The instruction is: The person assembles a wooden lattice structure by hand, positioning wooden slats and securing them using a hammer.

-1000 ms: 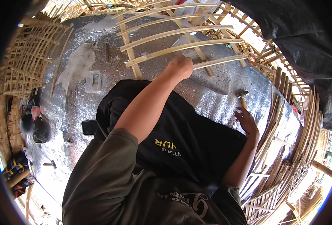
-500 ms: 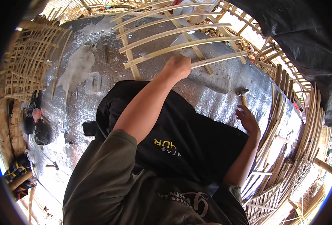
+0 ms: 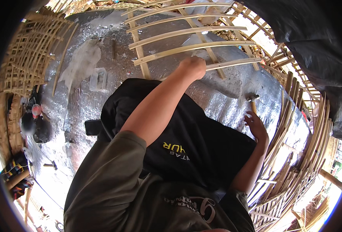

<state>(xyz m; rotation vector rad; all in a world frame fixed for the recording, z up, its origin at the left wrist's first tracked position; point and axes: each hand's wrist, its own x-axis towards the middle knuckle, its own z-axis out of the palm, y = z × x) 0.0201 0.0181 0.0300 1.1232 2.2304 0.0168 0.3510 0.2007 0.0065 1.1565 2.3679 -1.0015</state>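
My left hand [image 3: 194, 68] is closed around the nearest crosswise slat [image 3: 236, 63] of an open bamboo lattice [image 3: 190, 47]. Long slats cross several bamboo strips there, with gaps between them. To the right, my right hand [image 3: 257, 127] has its curled fingers at the wooden handle of a hammer [image 3: 252, 99]. The hammer's metal head points away from me, and the hand hides the handle's lower part. Under the lattice's near right side lies a grey stone-like block [image 3: 227, 83]. A black cloth [image 3: 201, 135] with printed lettering covers my lap.
Silvery sheeting [image 3: 82, 104] covers the ground. A clear plastic box [image 3: 98, 79] and a black phone [image 3: 93, 127] lie left of my lap. Another hammer [image 3: 51, 165] lies farther left. Woven bamboo panels [image 3: 32, 54] stand at left; bundled bamboo strips [image 3: 294, 143] line the right.
The view has shifted slightly, so the lattice appears a little farther right and lower. My left hand keeps its hold on the slat; my right hand stays by the hammer handle.
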